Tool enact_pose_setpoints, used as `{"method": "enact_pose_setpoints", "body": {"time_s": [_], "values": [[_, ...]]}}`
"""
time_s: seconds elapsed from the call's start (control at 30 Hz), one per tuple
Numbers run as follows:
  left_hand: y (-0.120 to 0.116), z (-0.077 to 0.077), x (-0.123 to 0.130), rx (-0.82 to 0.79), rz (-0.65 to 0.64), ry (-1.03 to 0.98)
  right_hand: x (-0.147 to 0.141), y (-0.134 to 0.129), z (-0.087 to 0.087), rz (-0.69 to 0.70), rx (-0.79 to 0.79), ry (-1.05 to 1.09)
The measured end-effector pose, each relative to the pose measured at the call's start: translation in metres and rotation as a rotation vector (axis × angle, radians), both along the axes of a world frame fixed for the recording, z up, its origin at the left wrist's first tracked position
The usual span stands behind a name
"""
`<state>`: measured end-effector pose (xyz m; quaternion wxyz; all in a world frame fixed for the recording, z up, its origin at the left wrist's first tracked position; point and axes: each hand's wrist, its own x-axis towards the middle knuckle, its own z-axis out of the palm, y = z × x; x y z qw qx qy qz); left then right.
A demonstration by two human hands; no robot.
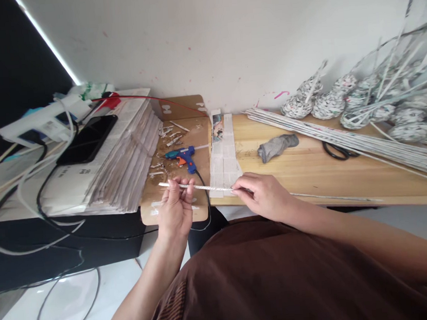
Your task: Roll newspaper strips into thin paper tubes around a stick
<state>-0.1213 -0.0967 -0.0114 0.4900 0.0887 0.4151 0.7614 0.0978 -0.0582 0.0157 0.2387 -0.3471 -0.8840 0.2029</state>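
Observation:
A thin rolled newspaper tube [211, 188] stretches between my two hands above the table's front edge. My left hand [176, 206] is closed on it near its left end, palm turned up, with the tip sticking out past the thumb. My right hand [261, 193] pinches the tube farther right between thumb and fingers. Just beyond my hands, flat newspaper strips [222, 154] lie on the table. A blue glue gun [187, 158] rests on a brown board [197, 132] to their left, among paper scraps [171, 137].
A tall newspaper stack [122, 171] stands at the left, with a black phone [87, 138] and cables on it. Rightward lie a grey glove-like cloth [276, 147], black-handled scissors [337, 151], a bundle of paper tubes [329, 135] and several woven paper pieces [328, 104] against the wall.

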Motion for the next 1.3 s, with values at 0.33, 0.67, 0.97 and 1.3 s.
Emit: {"method": "enact_pose_setpoints", "body": {"time_s": [0.33,0.67,0.97,1.3], "values": [[0.0,0.002,0.004,-0.012,-0.024,-0.003,-0.001,0.004,-0.005,0.01,-0.007,-0.06],[0.004,0.001,-0.002,0.002,-0.027,-0.012,0.027,0.008,0.002,-0.133,-0.403,-0.039],[0.006,0.004,0.001,0.004,-0.033,-0.025,0.035,0.01,0.003,-0.092,-0.174,-0.102],[0.009,0.003,0.002,-0.012,-0.022,-0.027,0.041,0.011,0.003,-0.079,-0.182,-0.096]]}}
